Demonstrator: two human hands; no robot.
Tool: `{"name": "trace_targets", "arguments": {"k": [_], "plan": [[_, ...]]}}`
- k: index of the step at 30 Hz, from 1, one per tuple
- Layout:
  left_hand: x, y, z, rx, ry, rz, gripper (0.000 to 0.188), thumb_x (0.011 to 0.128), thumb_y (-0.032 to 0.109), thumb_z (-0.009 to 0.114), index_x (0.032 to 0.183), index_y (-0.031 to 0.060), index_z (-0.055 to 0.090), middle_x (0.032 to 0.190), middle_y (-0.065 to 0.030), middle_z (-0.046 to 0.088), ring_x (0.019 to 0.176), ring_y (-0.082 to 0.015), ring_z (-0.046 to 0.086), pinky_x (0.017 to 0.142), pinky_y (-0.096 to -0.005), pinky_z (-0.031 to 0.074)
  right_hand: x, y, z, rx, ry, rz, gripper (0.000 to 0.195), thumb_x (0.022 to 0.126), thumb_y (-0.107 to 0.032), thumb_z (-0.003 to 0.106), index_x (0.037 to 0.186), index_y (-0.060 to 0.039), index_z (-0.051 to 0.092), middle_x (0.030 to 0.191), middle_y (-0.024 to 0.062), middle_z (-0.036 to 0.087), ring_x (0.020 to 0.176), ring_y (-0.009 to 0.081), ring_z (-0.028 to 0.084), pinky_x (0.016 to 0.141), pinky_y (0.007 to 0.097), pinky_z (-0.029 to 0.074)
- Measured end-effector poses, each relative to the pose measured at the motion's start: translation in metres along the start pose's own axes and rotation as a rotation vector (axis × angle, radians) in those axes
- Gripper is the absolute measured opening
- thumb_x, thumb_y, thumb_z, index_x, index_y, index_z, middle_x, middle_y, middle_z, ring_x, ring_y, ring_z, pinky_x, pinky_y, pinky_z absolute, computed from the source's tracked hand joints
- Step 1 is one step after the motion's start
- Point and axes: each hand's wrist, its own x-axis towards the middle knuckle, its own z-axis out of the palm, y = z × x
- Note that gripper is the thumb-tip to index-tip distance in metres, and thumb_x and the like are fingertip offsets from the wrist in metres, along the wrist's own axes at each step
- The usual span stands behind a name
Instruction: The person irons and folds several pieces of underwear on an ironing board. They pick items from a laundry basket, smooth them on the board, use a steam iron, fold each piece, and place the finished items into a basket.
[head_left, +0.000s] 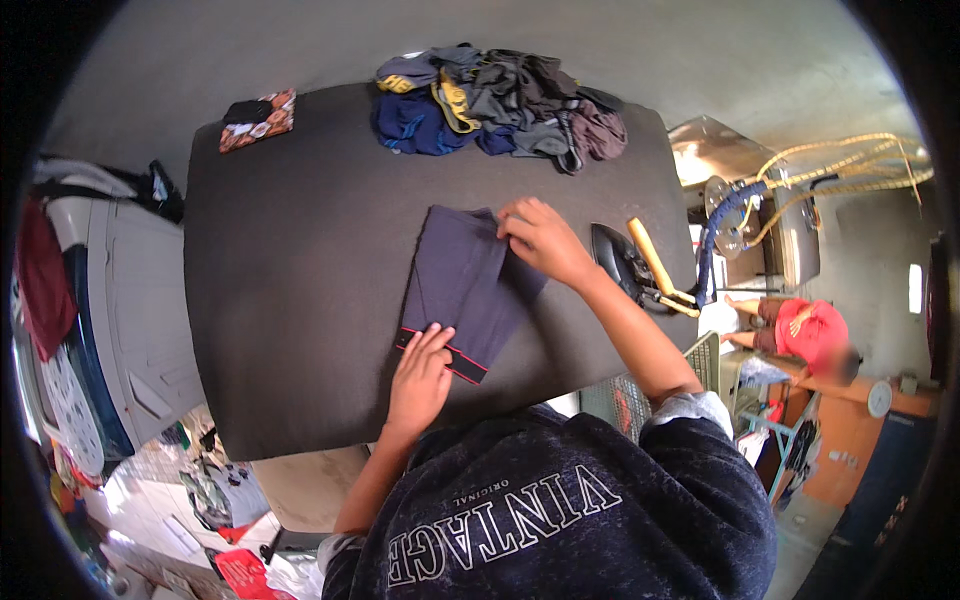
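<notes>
A dark grey cloth garment (457, 277) with a black, red-edged waistband lies partly folded on the dark padded table (300, 300). My left hand (424, 371) rests flat on the waistband, fingers a little apart. At the upper right corner of the garment is my right hand (525, 232), its fingertips bent together at the cloth's edge; whether they pinch it is hard to see. An iron (626, 262) with a yellow handle stands just right of my right hand.
Crumpled clothes (502, 105) are heaped along the table's far edge. A black wallet-like item (247, 112) lies on a patterned object (274, 120) at the far left. A blue-wrapped cord (724, 217) runs from the iron. Another person (814, 334) in red sits beyond the table at right.
</notes>
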Motion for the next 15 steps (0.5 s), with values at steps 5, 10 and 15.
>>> {"name": "trace_targets", "arguments": {"k": [5,10,15], "plan": [[-0.003,-0.006,0.032,0.176,-0.238,0.096,0.019,0.086,0.012,0.065,0.101,0.0032,0.059,0.142,-0.0131,0.055,0.14,-0.0323,0.043,0.117,-0.0502,0.03,-0.063,0.008,0.035,-0.158,0.049,0.198,0.024,0.075,0.003,0.062,0.096,-0.0075,0.065,0.129,0.0123,0.059,0.123,0.0337,0.053,0.102,0.0435,0.043],[0.01,-0.005,0.011,0.217,-0.224,0.104,0.047,0.09,0.025,0.066,0.132,0.0062,0.058,0.15,-0.0143,0.046,0.143,-0.0333,0.037,0.119,-0.0535,0.025,-0.054,-0.031,0.077,-0.055,0.271,0.337,0.042,0.09,-0.019,0.061,0.13,-0.0104,0.057,0.148,0.0155,0.046,0.141,0.0333,0.039,0.116,0.0498,0.029],[0.01,-0.022,0.005,0.458,-0.424,0.051,0.064,0.094,0.039,0.062,0.151,0.0168,0.043,0.16,-0.0154,0.031,0.148,-0.0377,0.027,0.119,-0.0568,0.02,-0.071,-0.021,0.112,-0.252,0.13,0.412,0.061,0.099,-0.042,0.052,0.151,-0.0122,0.041,0.16,0.0146,0.031,0.151,0.0292,0.023,0.12,0.0639,0.008]]}}
